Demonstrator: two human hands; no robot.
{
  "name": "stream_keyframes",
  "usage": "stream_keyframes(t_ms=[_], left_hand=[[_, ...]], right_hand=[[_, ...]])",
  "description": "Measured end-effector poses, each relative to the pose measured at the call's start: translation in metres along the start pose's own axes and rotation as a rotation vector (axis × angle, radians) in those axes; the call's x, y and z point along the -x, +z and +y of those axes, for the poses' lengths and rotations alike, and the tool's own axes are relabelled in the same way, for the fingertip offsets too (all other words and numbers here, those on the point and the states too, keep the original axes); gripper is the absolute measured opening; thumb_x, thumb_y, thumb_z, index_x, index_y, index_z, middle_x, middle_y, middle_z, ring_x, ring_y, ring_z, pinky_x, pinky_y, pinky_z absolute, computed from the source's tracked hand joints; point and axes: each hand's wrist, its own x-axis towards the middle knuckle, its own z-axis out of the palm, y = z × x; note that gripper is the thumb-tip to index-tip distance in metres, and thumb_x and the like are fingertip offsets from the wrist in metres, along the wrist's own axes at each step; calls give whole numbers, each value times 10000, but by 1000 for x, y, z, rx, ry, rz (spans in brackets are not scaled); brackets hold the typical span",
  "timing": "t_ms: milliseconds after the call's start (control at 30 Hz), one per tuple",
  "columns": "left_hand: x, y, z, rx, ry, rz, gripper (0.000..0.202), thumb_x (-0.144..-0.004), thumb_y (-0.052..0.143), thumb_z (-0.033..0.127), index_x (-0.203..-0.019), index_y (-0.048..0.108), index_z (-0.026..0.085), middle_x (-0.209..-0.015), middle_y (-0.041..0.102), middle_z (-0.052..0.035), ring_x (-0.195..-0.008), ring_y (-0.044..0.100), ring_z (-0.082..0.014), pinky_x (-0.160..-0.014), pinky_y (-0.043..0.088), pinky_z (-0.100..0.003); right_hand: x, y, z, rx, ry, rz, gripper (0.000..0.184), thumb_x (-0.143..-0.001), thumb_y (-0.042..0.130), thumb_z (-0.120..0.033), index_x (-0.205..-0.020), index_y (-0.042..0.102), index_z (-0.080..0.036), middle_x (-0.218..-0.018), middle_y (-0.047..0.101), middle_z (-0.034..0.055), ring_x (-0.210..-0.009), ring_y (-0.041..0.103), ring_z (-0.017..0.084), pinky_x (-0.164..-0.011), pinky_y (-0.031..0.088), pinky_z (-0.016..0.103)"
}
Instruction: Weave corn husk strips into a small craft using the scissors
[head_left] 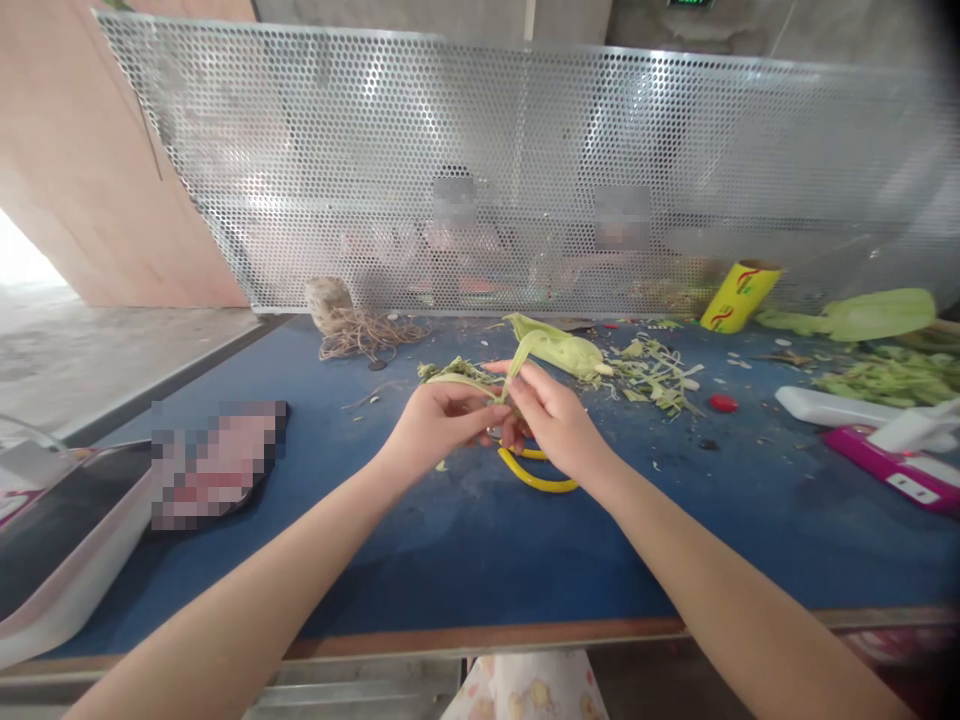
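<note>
My left hand (pixel 439 425) and my right hand (pixel 551 410) meet over the middle of the table, both with fingers pinched. Between them is a pale green strip of corn husk (pixel 519 362); one end stands up by my right hand and another bends away over my left. The fingers partly hide where it is gripped. Below my hands show the yellow looped handles of what look like scissors (pixel 538 484), their blades hidden. Just behind my hands lies a green corn cob in its husk (pixel 562 352). Dark green shreds (pixel 457 368) sit behind my left hand.
Husk scraps (pixel 656 375), a red cap-like piece (pixel 723 403), a yellow roll (pixel 739 297) and a power strip (pixel 892 470) lie rightward. At left are twine (pixel 367 335), a phone (pixel 225 465) and a tray (pixel 105 570). People sit behind the perforated metal screen (pixel 517 130).
</note>
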Motion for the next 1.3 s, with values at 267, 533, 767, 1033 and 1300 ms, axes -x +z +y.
stream_keyframes(t_ms=[267,533,767,1033,1300], left_hand=[[3,0,2,-138,18,82,143,-693,612,274,-690,647,136,-559,616,-6,-435,559,-98,-427,428,-193],[4,5,7,-110,27,93,216,-699,617,297,-819,663,124,-676,675,-42,-518,637,-148,-367,428,-175],[3,5,7,-49,-44,108,201,-709,614,243,-842,660,100,-624,680,-37,-555,654,-167,-449,503,-206],[8,-5,1,-495,328,438,402,-696,647,264,-1077,534,202,-776,708,-2,-723,657,-159,-704,503,-259],[7,-5,-2,-671,462,404,205,-674,662,315,-832,612,196,-834,692,-10,-552,603,-100,-548,473,-203]], right_hand=[[0,-4,0,63,-35,37,364,-815,466,-384,-1130,575,-237,-542,528,-31,-407,481,81,-467,429,237],[4,-3,-2,148,-109,136,326,-820,457,-379,-692,662,-159,-526,556,-9,-355,443,52,-399,394,198],[5,3,-1,133,24,247,315,-811,461,-402,-928,672,-199,-494,533,-19,-367,414,58,-372,367,190],[-5,-18,4,156,-235,107,193,-735,596,-280,-913,620,-208,-817,646,27,-659,595,123,-624,486,267],[-8,-19,10,348,-350,58,97,-752,568,-208,-808,646,-203,-814,654,22,-776,600,156,-715,477,303]])
